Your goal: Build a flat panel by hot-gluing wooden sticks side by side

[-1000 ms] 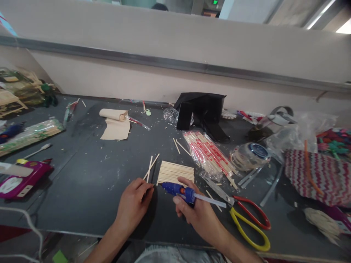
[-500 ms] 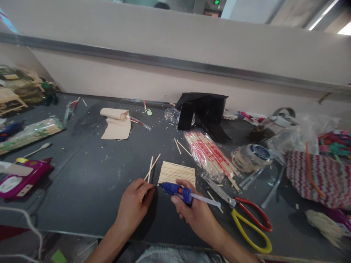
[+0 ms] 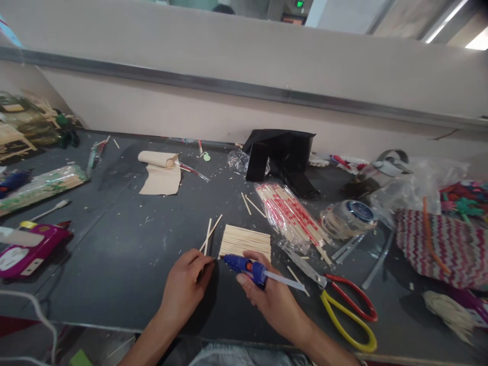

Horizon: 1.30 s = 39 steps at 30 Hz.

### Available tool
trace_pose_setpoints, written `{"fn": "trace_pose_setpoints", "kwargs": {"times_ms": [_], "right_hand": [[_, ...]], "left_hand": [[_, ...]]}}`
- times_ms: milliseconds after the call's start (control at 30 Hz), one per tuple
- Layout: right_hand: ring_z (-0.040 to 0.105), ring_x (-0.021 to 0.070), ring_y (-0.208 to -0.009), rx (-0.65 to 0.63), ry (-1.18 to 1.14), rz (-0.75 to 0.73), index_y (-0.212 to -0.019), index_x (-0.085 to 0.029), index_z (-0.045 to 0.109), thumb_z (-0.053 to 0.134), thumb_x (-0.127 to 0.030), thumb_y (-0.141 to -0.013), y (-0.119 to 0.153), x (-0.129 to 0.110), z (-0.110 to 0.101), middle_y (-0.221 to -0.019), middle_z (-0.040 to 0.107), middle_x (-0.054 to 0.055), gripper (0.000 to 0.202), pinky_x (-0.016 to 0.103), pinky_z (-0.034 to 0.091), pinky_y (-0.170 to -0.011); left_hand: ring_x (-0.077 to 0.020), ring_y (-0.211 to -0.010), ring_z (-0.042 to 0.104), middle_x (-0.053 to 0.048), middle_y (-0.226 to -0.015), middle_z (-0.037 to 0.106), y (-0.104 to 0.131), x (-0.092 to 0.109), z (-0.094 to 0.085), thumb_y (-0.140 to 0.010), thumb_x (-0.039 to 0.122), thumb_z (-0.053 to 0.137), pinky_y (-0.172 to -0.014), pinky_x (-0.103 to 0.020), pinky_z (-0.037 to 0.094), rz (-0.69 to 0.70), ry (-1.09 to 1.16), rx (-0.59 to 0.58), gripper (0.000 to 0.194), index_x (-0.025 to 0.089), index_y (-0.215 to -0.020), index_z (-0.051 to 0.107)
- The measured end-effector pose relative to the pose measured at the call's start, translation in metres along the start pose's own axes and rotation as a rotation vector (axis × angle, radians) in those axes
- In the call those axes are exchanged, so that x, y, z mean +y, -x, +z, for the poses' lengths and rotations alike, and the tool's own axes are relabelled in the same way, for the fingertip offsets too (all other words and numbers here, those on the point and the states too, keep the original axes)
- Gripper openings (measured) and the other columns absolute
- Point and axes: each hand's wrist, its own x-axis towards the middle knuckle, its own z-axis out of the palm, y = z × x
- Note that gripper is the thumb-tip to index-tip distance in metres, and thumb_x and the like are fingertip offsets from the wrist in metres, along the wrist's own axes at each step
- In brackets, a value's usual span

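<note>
Since the earlier frame, the right hand (image 3: 280, 300) and the blue glue gun (image 3: 244, 265) have edged slightly toward the person's left, while the nozzle has stayed by the near left corner of the flat row of thin wooden sticks (image 3: 246, 239). The left hand (image 3: 186, 279) has hardly moved, so the change reads as a small adjustment at the same spot rather than a move to a new one. The right hand's fingers are wrapped around the gun's body, with a translucent glue stick (image 3: 284, 280) jutting from its back end. The left hand's thumb and fingers are drawn together just beside the nozzle; whether something small is pinched between them cannot be told, nor can any fresh glue be made out. The row lies flat on the dark table (image 3: 114, 254), just beyond the gun and partly hidden by it and the right hand. Two loose sticks (image 3: 208, 236) cross just beyond the left hand, their near ends close to its fingers. To the right of the row lie the scissors (image 3: 348, 305) with red and yellow handles, and beyond those a clear packet of sticks (image 3: 292, 216).
</note>
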Motion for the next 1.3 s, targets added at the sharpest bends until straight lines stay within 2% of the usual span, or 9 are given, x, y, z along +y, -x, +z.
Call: {"fn": "trace_pose_setpoints", "kwargs": {"times_ms": [333,567,733,867,1000,1167,1300], "right_hand": [[0.058,0.0139,-0.059,-0.014,-0.05,0.059,-0.119,-0.021,0.049,0.057,-0.047,-0.083,0.0,0.0,0.0,-0.076,0.059,0.002,0.046,0.023,0.047,-0.051],[0.057,0.0126,-0.056,-0.075,-0.16,0.051,-0.124,-0.019,0.04,0.051,-0.044,-0.088,0.008,-0.009,-0.01,-0.067,0.058,-0.002,0.046,0.025,0.049,-0.054],[0.054,0.0125,-0.055,0.01,-0.18,0.073,-0.128,-0.02,0.034,0.05,-0.045,-0.089,0.026,-0.007,-0.037,-0.067,0.058,-0.001,0.049,0.021,0.042,-0.045],[0.051,0.0129,-0.052,0.11,-0.137,0.166,-0.128,-0.02,0.035,0.049,-0.049,-0.088,0.04,0.001,-0.053,-0.063,0.055,-0.002,0.052,0.023,0.041,-0.044],[0.05,0.0137,-0.049,0.216,-0.145,0.259,-0.127,-0.02,0.038,0.052,-0.056,-0.083,0.05,0.007,-0.053,-0.06,0.054,-0.003,0.059,0.022,0.038,-0.04],[0.047,0.0123,-0.046,0.282,-0.163,0.31,-0.127,-0.019,0.039,0.052,-0.059,-0.081,0.059,0.012,-0.052,-0.055,0.052,-0.005,0.062,0.021,0.037,-0.039],[0.048,0.0122,-0.044,0.266,-0.172,0.322,-0.127,-0.019,0.039,0.054,-0.06,-0.078,0.06,0.016,-0.054,-0.055,0.052,-0.005,0.066,0.021,0.037,-0.038]], "left_hand": [[-0.0161,-0.076,0.06,-0.002,-0.082,0.061,0.0,0.0,0.001,-0.089,0.025,0.048,-0.067,-0.027,0.045,-0.012,-0.006,-0.014,0.018,0.022,-0.089,0.066],[-0.0161,-0.077,0.059,-0.004,-0.084,0.061,0.0,0.001,-0.002,-0.09,0.026,0.047,-0.068,-0.028,0.045,-0.029,0.024,-0.025,0.019,0.02,-0.09,0.065],[-0.016,-0.077,0.06,-0.004,-0.085,0.061,0.0,0.003,-0.004,-0.09,0.026,0.046,-0.069,-0.028,0.047,-0.025,0.05,-0.005,0.02,0.021,-0.093,0.065],[-0.0146,-0.075,0.06,-0.004,-0.088,0.062,0.0,0.004,-0.006,-0.089,0.027,0.047,-0.069,-0.026,0.049,-0.06,0.095,0.018,0.02,0.022,-0.098,0.065],[-0.0139,-0.073,0.061,-0.003,-0.089,0.062,0.0,0.005,-0.006,-0.089,0.03,0.048,-0.068,-0.025,0.05,-0.093,0.115,0.036,0.02,0.023,-0.098,0.065],[-0.0135,-0.073,0.061,-0.001,-0.087,0.063,0.0,0.004,-0.007,-0.088,0.032,0.049,-0.066,-0.024,0.05,-0.104,0.117,0.033,0.021,0.024,-0.095,0.066],[-0.0142,-0.075,0.062,-0.001,-0.088,0.064,0.0,0.004,-0.007,-0.087,0.032,0.049,-0.065,-0.024,0.05,-0.11,0.11,0.019,0.021,0.023,-0.094,0.067]]}}
